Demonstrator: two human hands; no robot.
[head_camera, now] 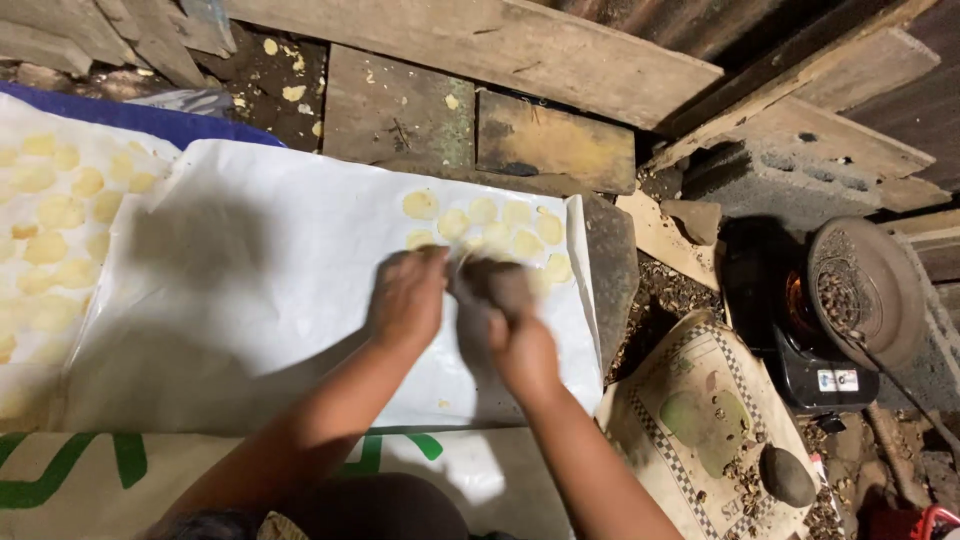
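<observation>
Now both hands meet above the white sheet (250, 260). Left hand (408, 297) hovers with fingers curled down, near the pale yellow discs (487, 228) lying in rows at the sheet's far right corner. Right hand (515, 330) is closed around a dark rounded lump (497, 282); motion blur hides exact finger positions. A stove (850, 300) stands well apart on the right.
</observation>
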